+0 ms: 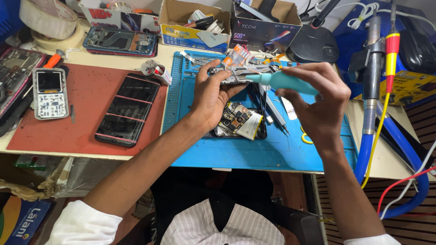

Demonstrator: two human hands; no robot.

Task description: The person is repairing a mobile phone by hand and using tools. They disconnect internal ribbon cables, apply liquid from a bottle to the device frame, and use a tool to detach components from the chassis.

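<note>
At frame centre, my left hand (211, 97) grips a phone frame (236, 75) while my right hand (318, 104) is closed on a teal screwdriver (284, 81) touching it. The opened phone (238, 120) lies below; reassembly looks unfinished.

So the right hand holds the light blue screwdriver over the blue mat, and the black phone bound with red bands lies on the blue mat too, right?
Not quite. In the head view the black phone bound with red bands lies on the red mat, not the blue mat. The right hand does hold the light blue screwdriver over the blue mat.
</note>
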